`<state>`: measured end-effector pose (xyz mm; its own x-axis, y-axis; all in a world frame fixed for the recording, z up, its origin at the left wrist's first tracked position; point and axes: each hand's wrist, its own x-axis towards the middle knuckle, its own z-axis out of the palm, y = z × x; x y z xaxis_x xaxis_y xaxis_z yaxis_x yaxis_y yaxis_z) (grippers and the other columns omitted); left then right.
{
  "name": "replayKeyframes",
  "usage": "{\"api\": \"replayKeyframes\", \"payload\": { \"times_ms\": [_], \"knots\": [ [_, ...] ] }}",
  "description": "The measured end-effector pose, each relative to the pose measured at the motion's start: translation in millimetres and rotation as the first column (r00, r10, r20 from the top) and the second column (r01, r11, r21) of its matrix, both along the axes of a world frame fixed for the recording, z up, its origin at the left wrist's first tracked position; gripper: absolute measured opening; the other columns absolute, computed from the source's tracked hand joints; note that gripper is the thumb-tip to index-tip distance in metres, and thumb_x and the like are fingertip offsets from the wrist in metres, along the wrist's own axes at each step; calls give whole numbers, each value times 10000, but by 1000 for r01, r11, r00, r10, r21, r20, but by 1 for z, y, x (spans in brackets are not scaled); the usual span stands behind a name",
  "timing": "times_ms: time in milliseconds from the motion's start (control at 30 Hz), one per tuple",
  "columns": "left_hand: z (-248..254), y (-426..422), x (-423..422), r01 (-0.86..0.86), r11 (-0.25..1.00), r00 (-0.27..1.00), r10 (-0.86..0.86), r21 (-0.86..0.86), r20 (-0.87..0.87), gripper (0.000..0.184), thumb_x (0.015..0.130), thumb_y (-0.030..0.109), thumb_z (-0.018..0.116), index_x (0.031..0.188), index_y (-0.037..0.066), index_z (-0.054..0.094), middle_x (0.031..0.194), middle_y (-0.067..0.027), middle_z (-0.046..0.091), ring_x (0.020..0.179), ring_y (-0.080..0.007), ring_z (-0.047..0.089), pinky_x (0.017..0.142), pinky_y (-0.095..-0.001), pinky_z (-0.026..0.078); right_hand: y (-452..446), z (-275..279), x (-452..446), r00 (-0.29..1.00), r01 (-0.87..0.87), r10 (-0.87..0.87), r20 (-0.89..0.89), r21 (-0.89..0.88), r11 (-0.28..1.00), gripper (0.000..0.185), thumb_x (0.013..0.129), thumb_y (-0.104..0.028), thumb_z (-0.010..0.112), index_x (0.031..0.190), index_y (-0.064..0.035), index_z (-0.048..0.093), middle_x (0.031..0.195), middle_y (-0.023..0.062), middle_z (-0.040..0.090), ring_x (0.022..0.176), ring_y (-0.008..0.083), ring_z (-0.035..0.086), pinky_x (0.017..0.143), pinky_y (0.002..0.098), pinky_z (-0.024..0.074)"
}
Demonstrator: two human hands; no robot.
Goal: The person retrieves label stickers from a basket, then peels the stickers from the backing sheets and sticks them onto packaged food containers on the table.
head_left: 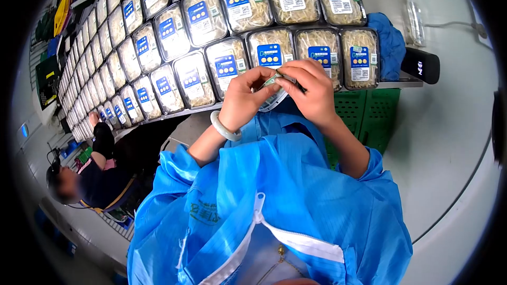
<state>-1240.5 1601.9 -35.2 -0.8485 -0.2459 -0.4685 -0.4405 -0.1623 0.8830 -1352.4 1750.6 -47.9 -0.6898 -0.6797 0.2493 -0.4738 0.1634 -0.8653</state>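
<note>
In front of my chest, both hands meet at a roll of stickers (pixel 273 102) with a white, curved lower edge and a greenish printed part. My left hand (pixel 240 97), with a pale bangle (pixel 225 126) on its wrist, is closed around the roll's left side. My right hand (pixel 312 92) pinches at the roll's upper edge with thumb and fingers. The fingers hide much of the roll. Just beyond them stands the front row of sealed trays of bean sprouts (pixel 224 66), with blue and white labels; one tray (pixel 360 57) is right of my right hand.
More trays (pixel 198 17) cover the long table in rows to the left. At its right end are a blue cloth (pixel 387 45), a black digital clock (pixel 421 65) and a clear plastic bottle (pixel 414 20). Green crates (pixel 377 119) stand below. Another person (pixel 105 179) is at the table's left.
</note>
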Motion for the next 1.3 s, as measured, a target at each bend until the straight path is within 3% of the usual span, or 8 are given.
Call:
{"api": "replayKeyframes", "payload": {
  "times_ms": [167, 333, 433, 567, 700, 900, 1167, 1300],
  "knots": [
    [-2, -5, 12, 13, 999, 999, -12, -37, 51, 176, 917, 47, 682, 1086, 13, 647, 935, 4, 659, 848, -39, 575, 731, -203, 465, -5, -8, 12, 968, 10, -1, 253, -35, 999, 117, 819, -76, 741, 910, -11, 704, 885, 98, 684, 793, 244, 644, 713, 345, 494],
    [5, -5, 14, 27, 995, 999, -24, -98, 29, 295, 880, -4, 681, 1162, 29, 601, 878, 20, 583, 794, -40, 520, 704, -203, 436, 2, -13, 0, 654, 134, -125, 747, 48, 990, 126, 903, -111, 693, 954, 3, 705, 869, 103, 700, 775, 179, 657, 684, 284, 493],
    [11, -8, 12, 47, 995, 998, -43, -87, 46, 379, 852, -34, 672, 1210, 29, 564, 832, 35, 500, 750, -44, 466, 678, -205, 409, -2, -4, -7, 964, 235, -238, 117, 39, 971, 141, 837, -99, 739, 929, 2, 705, 835, 105, 665, 759, 214, 635, 688, 320, 494],
    [7, -3, 10, 98, 991, 994, -93, -87, 60, 427, 844, -47, 661, 1246, 27, 534, 832, 35, 484, 756, -49, 464, 685, -210, 411, -10, 0, 3, 926, -18, 14, -377, -5, 1000, 255, 695, -54, 795, 921, -47, 679, 928, 91, 666, 818, 264, 632, 687, 370, 500],
    [1, -6, 13, 85, 996, 993, -84, -13, 80, 417, 865, -45, 642, 1254, 29, 511, 921, 6, 570, 855, -62, 546, 755, -221, 454, -4, -3, 5, 994, -24, 30, 103, -56, 998, 335, 675, -132, 850, 946, -35, 680, 907, 92, 653, 812, 249, 625, 693, 342, 509],
    [4, -3, 10, 241, 966, 969, -233, -91, 87, 420, 863, -17, 641, 1261, 39, 520, 810, 9, 484, 749, -70, 465, 684, -251, 430, 18, -15, -7, 712, -170, 62, 699, 86, 982, 206, 829, -126, 771, 962, -5, 669, 857, 48, 667, 781, 114, 617, 700, 281, 501],
    [-4, -9, 4, 156, 981, 987, -158, 112, 13, 461, 936, -73, 535, 1381, 38, 495, 1186, -61, 627, 1067, -117, 568, 927, -262, 446, 38, -66, -56, 719, 212, -413, 559, 389, 896, 197, 856, -176, 741, 939, -1, 706, 813, 69, 717, 722, 125, 644, 659, 278, 498],
    [0, -20, 3, 110, 984, 993, -116, 143, 35, 367, 952, -24, 570, 1316, 17, 548, 1102, -36, 659, 968, -75, 578, 842, -235, 464, 32, -88, -58, 829, 239, -470, 302, 570, 786, 218, 830, -225, 762, 909, -29, 710, 792, 123, 719, 718, 214, 688, 656, 313, 512]
  ]
}}
